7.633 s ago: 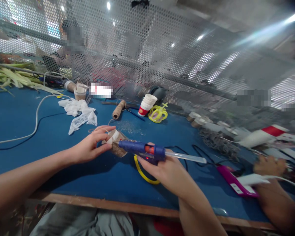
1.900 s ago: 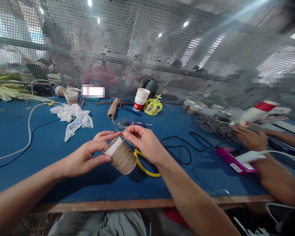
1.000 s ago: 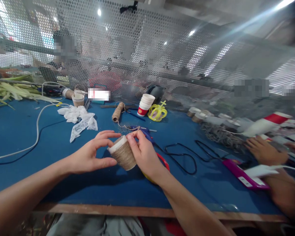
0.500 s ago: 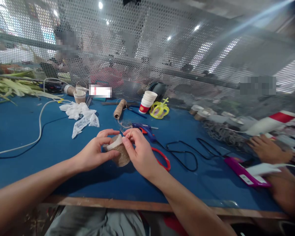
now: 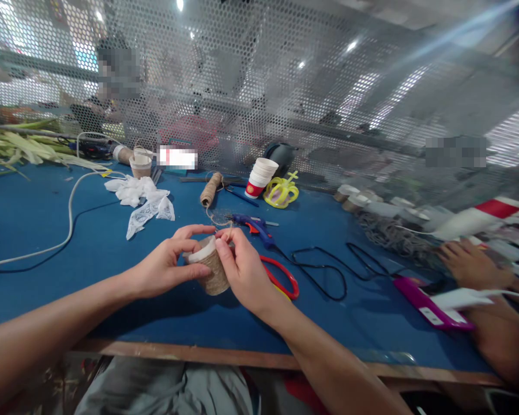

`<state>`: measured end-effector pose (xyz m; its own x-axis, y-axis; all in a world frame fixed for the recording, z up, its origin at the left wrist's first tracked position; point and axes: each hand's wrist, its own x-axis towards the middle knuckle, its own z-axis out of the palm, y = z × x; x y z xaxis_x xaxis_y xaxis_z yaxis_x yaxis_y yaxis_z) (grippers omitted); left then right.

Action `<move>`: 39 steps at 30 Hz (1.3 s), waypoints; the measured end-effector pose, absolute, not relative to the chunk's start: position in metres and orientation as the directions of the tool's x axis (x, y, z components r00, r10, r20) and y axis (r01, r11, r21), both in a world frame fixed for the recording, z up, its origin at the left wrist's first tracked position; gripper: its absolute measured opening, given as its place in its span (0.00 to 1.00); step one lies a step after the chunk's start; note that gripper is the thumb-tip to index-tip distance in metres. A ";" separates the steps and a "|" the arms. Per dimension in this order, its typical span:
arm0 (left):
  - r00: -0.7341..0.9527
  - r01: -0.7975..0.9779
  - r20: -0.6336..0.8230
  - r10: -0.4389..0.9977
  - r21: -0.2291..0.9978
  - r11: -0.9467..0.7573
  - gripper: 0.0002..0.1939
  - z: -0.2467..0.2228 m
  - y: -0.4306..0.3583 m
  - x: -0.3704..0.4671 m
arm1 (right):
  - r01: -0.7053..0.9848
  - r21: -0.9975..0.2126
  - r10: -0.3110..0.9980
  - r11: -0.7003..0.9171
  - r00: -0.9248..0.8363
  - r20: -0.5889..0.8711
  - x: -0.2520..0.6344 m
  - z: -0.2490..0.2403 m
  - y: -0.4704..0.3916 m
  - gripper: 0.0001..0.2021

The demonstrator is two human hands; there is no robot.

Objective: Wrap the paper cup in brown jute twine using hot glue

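Note:
A paper cup [image 5: 215,275] wrapped in brown twine, its white rim bare, is tilted above the blue table. My left hand [image 5: 170,262] grips the cup from the left, thumb on the twine and fingers over the rim. At the rim's right side, my right hand [image 5: 242,259] pinches the twine [image 5: 230,233]. That strand runs back to a twine spool [image 5: 211,190] lying behind. Just beyond my right hand rests a blue glue gun [image 5: 255,226]. Red-handled scissors [image 5: 285,274] lie partly hidden beside my right wrist.
White crumpled plastic [image 5: 145,199] lies left of centre. Stacked paper cups [image 5: 259,178] and a yellow crown [image 5: 282,191] stand at the back. A black cord [image 5: 324,271] leads to a purple power strip [image 5: 432,305]. Another person's hand [image 5: 476,262] rests at the right.
My hands keep nearly the same hold on the cup. The view shifts slightly, and a little more of the scissors shows beside my right wrist.

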<state>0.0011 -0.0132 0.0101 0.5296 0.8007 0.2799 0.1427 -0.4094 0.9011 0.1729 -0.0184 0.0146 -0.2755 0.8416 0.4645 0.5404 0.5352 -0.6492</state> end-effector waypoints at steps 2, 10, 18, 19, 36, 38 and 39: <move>0.533 0.141 0.277 0.800 0.903 -0.406 0.09 0.011 -0.014 0.001 | 0.545 -0.653 0.848 0.525 -0.266 0.459 0.172 0.013 -0.019 0.06; 0.481 0.193 0.308 0.821 0.876 -0.442 0.14 0.007 -0.011 0.001 | 0.335 -0.887 0.948 0.318 -0.143 0.286 0.176 0.018 -0.011 0.09; 0.480 0.147 0.347 0.806 0.874 -0.463 0.15 0.010 -0.013 -0.001 | 0.112 -0.993 0.986 0.033 -0.163 0.015 0.173 0.020 -0.009 0.11; 0.476 0.153 0.339 0.812 0.877 -0.455 0.14 0.010 -0.014 -0.001 | 0.204 -0.970 0.982 0.133 -0.158 0.102 0.173 0.019 -0.011 0.11; 0.438 0.249 0.264 0.859 0.883 -0.398 0.10 0.008 -0.017 0.007 | 0.661 -0.373 0.712 0.651 -0.361 0.603 0.166 0.006 -0.019 0.04; 0.435 0.248 0.267 0.860 0.883 -0.399 0.09 0.009 -0.017 0.007 | 0.673 -0.343 0.701 0.655 -0.372 0.609 0.166 0.006 -0.020 0.05; 0.433 0.247 0.267 0.861 0.883 -0.399 0.09 0.009 -0.017 0.007 | 0.676 -0.328 0.693 0.660 -0.380 0.613 0.166 0.006 -0.020 0.05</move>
